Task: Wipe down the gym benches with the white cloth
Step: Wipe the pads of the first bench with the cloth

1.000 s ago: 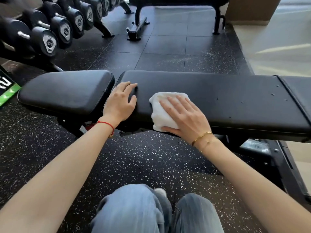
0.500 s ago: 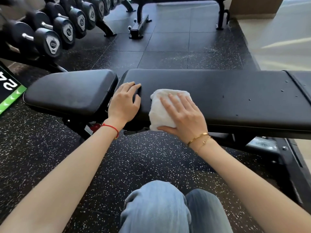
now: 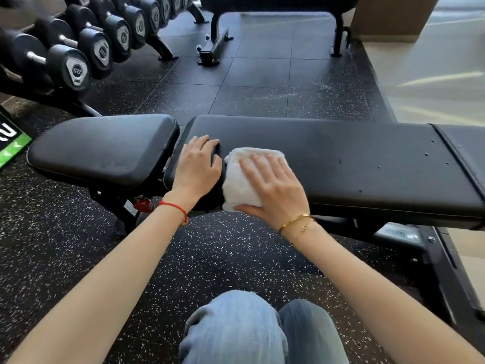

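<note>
1. Right now, a person sits or crouches low in front of a black bench (image 3: pixel 341 158) that runs from side to side.
2. The white cloth (image 3: pixel 242 177) lies folded on the long pad of the bench, near its left end and at the front edge. Part of the cloth hangs a little over that edge.
3. The right hand (image 3: pixel 273 190) lies flat on top of the cloth with the fingers spread wide. The thumb curls under the front of the cloth, so the hand presses it down and pinches it a bit.
4. The left hand (image 3: pixel 198 164) rests flat on the same pad, just beside the cloth on its left. It holds nothing, and its fingers lie close together and point away from the person.
5. A thin red string (image 3: pixel 174 207) goes round the left wrist. Two thin gold bracelets (image 3: pixel 296 222) go round the right wrist.
6. A shorter black pad (image 3: pixel 105 148) sits to the left of the long one, with a small gap between them.
7. The floor (image 3: pixel 236 258) under the bench is black with lots of white specks.
8. Two knees in blue jeans (image 3: pixel 236 329) show at the bottom.
9. A row of black dumbbells (image 3: pixel 68 61) sits on a rack at the far left, well apart from the hands.
10. Another bench (image 3: pixel 275 3) stands farther back, mostly cut off at the top.
</note>
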Demonstrator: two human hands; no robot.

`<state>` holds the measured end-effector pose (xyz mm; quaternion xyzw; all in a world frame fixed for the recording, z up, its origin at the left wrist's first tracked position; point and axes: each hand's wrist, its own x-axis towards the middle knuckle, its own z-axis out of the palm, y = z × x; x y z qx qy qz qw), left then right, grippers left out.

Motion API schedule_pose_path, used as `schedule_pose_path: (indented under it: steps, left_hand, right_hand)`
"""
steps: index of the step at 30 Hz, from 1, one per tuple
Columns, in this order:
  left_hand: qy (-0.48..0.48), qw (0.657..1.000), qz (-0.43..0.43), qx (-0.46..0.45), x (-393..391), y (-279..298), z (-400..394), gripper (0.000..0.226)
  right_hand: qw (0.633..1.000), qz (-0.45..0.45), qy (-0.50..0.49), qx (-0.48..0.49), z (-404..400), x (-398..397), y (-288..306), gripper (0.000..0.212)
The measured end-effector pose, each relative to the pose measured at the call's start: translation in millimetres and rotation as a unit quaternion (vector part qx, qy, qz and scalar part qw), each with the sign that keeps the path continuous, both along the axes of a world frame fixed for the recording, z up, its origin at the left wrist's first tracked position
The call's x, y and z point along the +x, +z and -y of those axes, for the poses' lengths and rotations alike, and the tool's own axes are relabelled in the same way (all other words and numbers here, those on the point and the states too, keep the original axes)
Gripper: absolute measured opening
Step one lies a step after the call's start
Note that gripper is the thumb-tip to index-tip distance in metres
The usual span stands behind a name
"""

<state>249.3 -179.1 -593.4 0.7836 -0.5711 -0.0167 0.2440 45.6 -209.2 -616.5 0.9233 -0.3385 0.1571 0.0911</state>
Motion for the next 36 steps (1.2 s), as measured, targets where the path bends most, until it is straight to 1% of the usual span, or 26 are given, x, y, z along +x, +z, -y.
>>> schedule_pose_path:
  steps: [3,7,10,12,14,16,18,21,24,26,28,30,32,36]
  left_hand:
    - [0.015,0.999,0.025,-0.013,-5.1,-4.5,3.1,0.056]
    - [0.022,0.998,0.049,-0.015,-8.7,-9.1,3.5,0.056]
    - [0.028,0.998,0.060,-0.018,-10.6,-10.3,4.0,0.056]
    - [0.028,0.998,0.061,-0.018,-11.2,-10.4,3.8,0.056]
    - [0.026,0.998,0.060,-0.021,-10.6,-10.2,3.5,0.056]
    - [0.024,0.998,0.058,-0.025,-9.6,-9.9,2.8,0.056]
    - [0.021,0.998,0.056,-0.027,-8.8,-9.7,1.2,0.055]
    - [0.018,0.998,0.056,-0.029,-7.4,-10.1,0.6,0.055]
    - [0.023,0.998,0.059,-0.026,-9.8,-11.3,1.5,0.055]
    - [0.030,0.997,0.059,-0.029,-12.0,-10.8,2.6,0.055]
    - [0.037,0.997,0.056,-0.034,-13.2,-10.3,2.4,0.056]
    - [0.036,0.997,0.057,-0.033,-12.9,-10.1,2.2,0.056]
    - [0.032,0.997,0.059,-0.030,-11.4,-9.7,1.8,0.056]
    - [0.026,0.997,0.059,-0.029,-10.3,-8.9,-0.2,0.056]
  right_hand:
    - [0.999,0.031,0.008,0.001,1.9,-36.6,3.6,0.086]
    - [0.996,0.076,-0.056,-0.003,21.9,-96.4,16.9,0.083]
    - [0.988,0.047,-0.121,0.079,61.6,-81.9,25.6,0.083]
    - [0.984,0.016,-0.146,0.096,86.5,-49.1,23.3,0.085]
    - [0.985,0.003,-0.137,0.106,93.6,-15.4,19.2,0.085]
    - [0.988,0.015,-0.107,0.109,80.0,-2.7,17.5,0.078]
    - [0.992,0.017,-0.068,0.104,61.9,-18.0,18.0,0.071]
    - [0.995,0.027,-0.042,0.092,58.1,-59.4,18.2,0.072]
    - [0.990,0.034,-0.094,0.096,95.7,-80.1,15.5,0.071]
    - [0.984,0.013,-0.146,0.104,125.4,-69.2,20.1,0.073]
    - [0.981,-0.008,-0.154,0.114,141.4,-38.4,25.5,0.076]
    - [0.985,-0.016,-0.119,0.123,132.8,-5.6,27.5,0.078]
    - [0.988,-0.008,-0.077,0.131,109.7,9.6,24.6,0.079]
    - [0.989,0.014,-0.029,0.145,80.2,-25.3,22.2,0.078]
